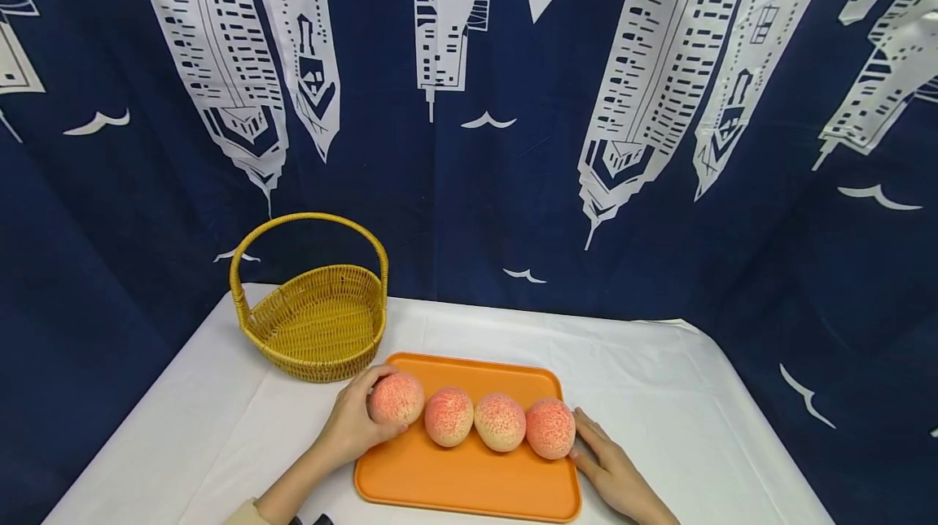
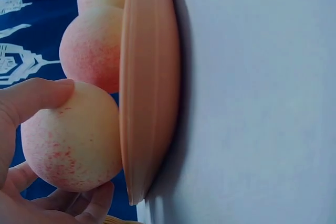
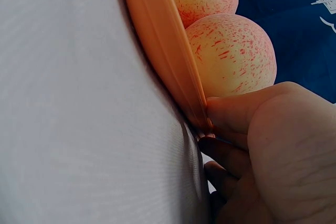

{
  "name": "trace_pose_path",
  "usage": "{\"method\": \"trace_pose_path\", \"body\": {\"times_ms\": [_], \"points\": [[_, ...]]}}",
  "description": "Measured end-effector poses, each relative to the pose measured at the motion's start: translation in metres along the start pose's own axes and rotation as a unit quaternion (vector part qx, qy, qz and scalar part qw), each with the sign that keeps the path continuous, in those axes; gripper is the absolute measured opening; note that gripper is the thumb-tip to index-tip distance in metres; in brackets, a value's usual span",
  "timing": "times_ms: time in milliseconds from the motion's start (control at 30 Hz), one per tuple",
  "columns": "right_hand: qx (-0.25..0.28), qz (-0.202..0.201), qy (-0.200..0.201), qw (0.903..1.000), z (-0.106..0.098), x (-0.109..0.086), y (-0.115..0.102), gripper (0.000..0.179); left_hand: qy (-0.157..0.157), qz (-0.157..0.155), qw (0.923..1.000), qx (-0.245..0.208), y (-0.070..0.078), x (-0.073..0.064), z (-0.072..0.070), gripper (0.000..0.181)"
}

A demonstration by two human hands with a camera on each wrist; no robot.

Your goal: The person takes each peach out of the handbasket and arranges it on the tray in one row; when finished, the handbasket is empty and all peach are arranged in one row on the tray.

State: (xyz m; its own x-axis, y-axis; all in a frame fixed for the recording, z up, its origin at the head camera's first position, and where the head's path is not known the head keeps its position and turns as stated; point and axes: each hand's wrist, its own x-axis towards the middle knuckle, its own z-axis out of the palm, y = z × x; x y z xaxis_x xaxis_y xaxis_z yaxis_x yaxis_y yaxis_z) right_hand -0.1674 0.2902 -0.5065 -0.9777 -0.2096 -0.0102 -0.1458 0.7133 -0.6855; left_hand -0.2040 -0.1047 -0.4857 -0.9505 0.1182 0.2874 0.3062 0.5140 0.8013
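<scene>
My left hand [image 1: 359, 419] grips the leftmost peach [image 1: 396, 398], thumb on one side and fingers curled round the other. That peach lies at the left rim of an orange tray [image 1: 469, 480], overlapping the rim in the head view. Beside it three more pink-and-yellow peaches stand in a row on the tray: one near the middle [image 1: 449, 417], another [image 1: 500, 422] against it, and the rightmost peach [image 1: 550, 428]. My right hand [image 1: 615, 472] holds the tray's right rim, thumb at the edge beside the rightmost peach; its lower fingers are partly hidden in the right wrist view.
A woven yellow basket [image 1: 317, 330] with a tall arched handle stands behind the tray at the left. White cloth [image 1: 637, 362] covers the table. A navy curtain [image 1: 469, 207] with white building prints hangs along the back.
</scene>
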Motion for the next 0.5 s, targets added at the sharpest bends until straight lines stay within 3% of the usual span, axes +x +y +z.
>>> {"method": "trace_pose_path", "body": {"times_ms": [267, 500], "points": [[-0.007, 0.003, 0.004, 1.0000, -0.0003, 0.0009, -0.0002, 0.058, -0.009, -0.015, 0.9998, 0.008, -0.0021, -0.0011, 0.0029, 0.074], [-0.024, 0.005, 0.003, 0.9997, 0.0010, 0.0004, -0.0004, 0.058, -0.008, -0.009, 0.9998, 0.015, -0.0047, -0.0038, 0.0070, 0.074]]}}
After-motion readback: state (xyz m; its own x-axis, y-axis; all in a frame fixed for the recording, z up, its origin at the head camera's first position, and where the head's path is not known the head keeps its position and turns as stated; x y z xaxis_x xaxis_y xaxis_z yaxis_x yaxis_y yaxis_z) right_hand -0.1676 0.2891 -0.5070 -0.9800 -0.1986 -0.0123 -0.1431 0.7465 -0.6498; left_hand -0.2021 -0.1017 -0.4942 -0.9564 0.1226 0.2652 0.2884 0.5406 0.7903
